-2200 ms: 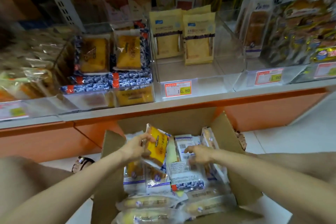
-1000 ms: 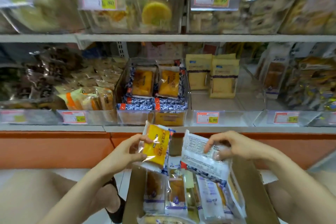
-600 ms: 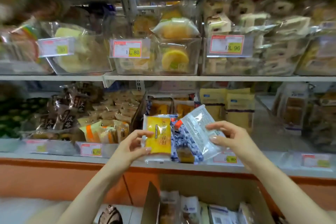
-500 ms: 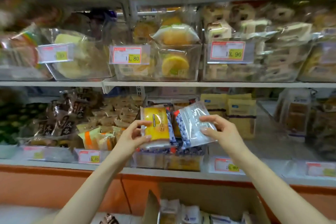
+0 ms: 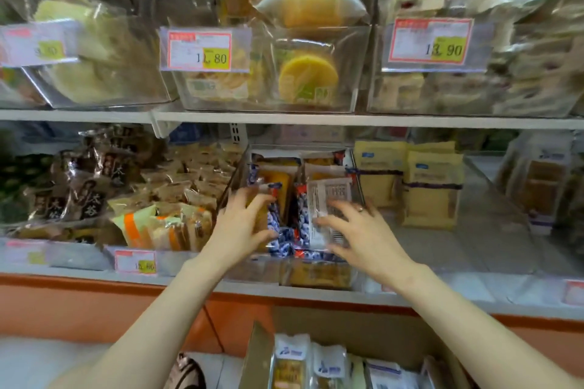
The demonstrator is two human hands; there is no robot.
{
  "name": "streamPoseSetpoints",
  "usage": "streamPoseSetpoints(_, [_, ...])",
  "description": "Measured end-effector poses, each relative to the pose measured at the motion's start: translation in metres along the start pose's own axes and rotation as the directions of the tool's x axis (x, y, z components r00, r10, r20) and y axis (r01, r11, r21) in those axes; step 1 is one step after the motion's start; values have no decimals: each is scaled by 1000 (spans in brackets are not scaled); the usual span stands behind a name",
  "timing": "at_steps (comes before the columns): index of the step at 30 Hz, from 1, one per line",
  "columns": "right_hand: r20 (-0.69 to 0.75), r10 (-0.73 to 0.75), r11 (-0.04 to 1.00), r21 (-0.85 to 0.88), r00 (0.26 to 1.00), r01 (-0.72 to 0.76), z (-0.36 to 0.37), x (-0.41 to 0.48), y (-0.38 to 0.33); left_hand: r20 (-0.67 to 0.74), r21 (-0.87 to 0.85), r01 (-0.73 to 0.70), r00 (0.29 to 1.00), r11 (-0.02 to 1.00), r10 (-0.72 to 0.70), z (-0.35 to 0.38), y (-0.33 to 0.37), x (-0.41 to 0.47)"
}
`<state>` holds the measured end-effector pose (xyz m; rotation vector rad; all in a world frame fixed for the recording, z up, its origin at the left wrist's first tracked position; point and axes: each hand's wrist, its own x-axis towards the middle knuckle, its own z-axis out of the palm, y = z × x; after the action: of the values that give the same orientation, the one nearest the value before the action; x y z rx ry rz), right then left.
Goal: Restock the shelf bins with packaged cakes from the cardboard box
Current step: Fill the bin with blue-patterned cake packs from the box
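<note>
Both hands reach into the clear bin [image 5: 243,164] at the middle of the lower shelf [image 5: 94,271]. The left hand [image 5: 238,227] is clamped on a yellow cake packet [image 5: 278,189], thumb below and fingers above. The right hand [image 5: 363,234] presses a white-backed cake packet [image 5: 325,199] upright, just at its 3 o'clock. The cardboard box [image 5: 257,354] sits at 6 o'clock, packets inside.

Single head-worn camera, wide-angle, close range. Faces forward, slightly down, at lower shelf [image 5: 316,289]. Upper shelf [image 5: 347,120] fills top; cardboard box [image 5: 257,357] clips bottom edge. No second view.
</note>
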<state>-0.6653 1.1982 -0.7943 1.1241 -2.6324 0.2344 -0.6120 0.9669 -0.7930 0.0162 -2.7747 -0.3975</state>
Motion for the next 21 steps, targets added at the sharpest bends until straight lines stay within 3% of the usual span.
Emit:
streamPoseSetpoints(2, [-5,3,999,-41,1000,-3,8,2,-5,142,-5,-30,989,1000,30,-2,-2,1])
streamPoseSetpoints(6, [-78,31,996,-76,997,-37,15,5,-11,275,-125,-43,959,991,76,-11,-3,-1])
streamPoseSetpoints(11, [-59,12,998,-58,998,-15,13,-2,-10,73,-55,-44,996,997,48,4,6,-1])
streamPoseSetpoints(17, [-137,42,998,62,990,-33,0,-21,-2,52,118,-120,992,986,114,4,13,-2])
streamPoseSetpoints(21, [-229,14,985,170,973,26,-16,-37,3,-80,22,-186,979,982,187,-3,33,-13])
